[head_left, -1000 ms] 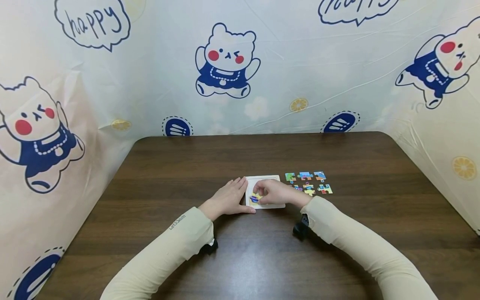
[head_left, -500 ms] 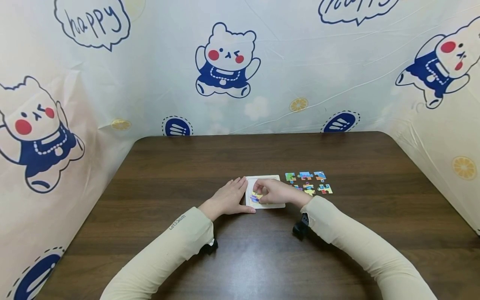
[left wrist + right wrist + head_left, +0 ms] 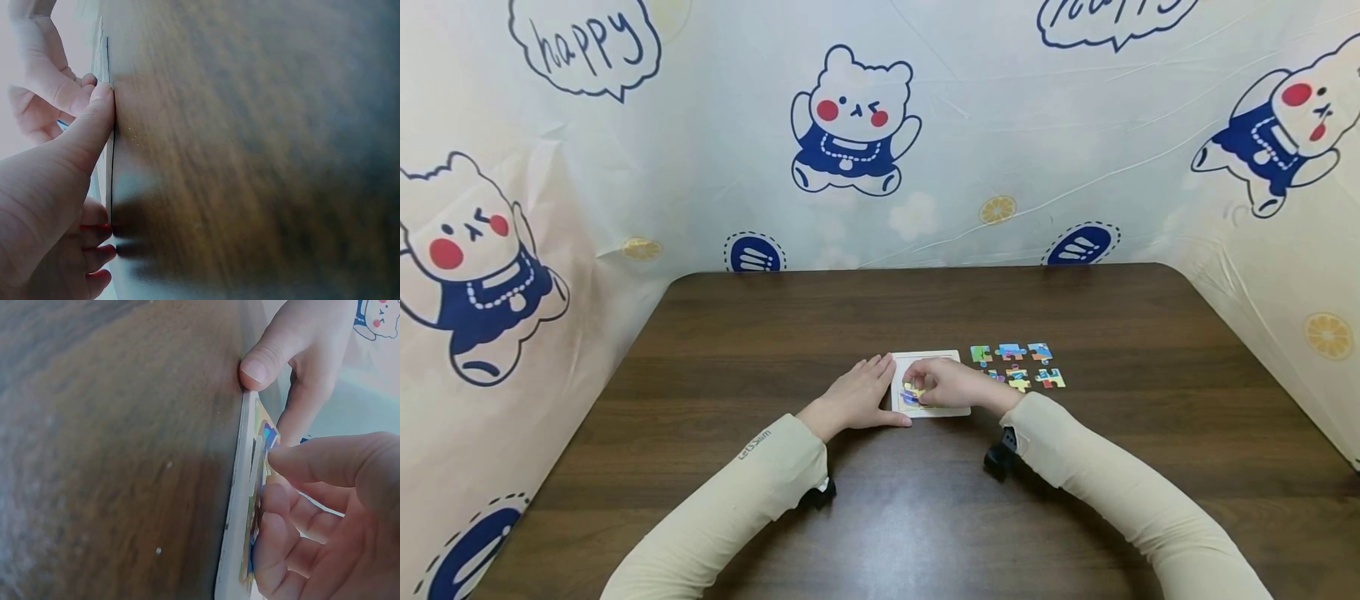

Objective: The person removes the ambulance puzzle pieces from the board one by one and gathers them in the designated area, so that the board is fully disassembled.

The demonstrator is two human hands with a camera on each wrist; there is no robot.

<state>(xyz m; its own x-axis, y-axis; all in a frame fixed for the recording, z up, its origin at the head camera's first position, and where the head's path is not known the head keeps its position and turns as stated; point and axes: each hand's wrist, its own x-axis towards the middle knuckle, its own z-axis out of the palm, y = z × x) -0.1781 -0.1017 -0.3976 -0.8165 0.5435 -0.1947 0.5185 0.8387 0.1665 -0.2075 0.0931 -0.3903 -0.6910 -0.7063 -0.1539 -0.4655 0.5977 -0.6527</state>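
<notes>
A white-bordered puzzle board (image 3: 936, 412) lies on the table, with colourful pieces showing inside its border. My left hand (image 3: 856, 397) rests at the board's left edge with fingers extended. Its thumb presses the near left corner, as the right wrist view also shows. Over the board, my right hand (image 3: 953, 383) has curled fingers and pinches a puzzle piece (image 3: 270, 435) with blue and purple on it. That piece stands slightly tilted above the tray in the right wrist view. Much of the board's inside is hidden under my right hand.
Several loose puzzle pieces (image 3: 1011, 352) lie in two rows just right of the board, partly behind my right wrist. The brown wooden table (image 3: 760, 333) reaches back to a cloth backdrop (image 3: 715, 158) printed with cartoon bears.
Both hands stay in nearly the same place. The right fingers shift slightly over the lower left of the board, and the colourful piece there turns a little.
</notes>
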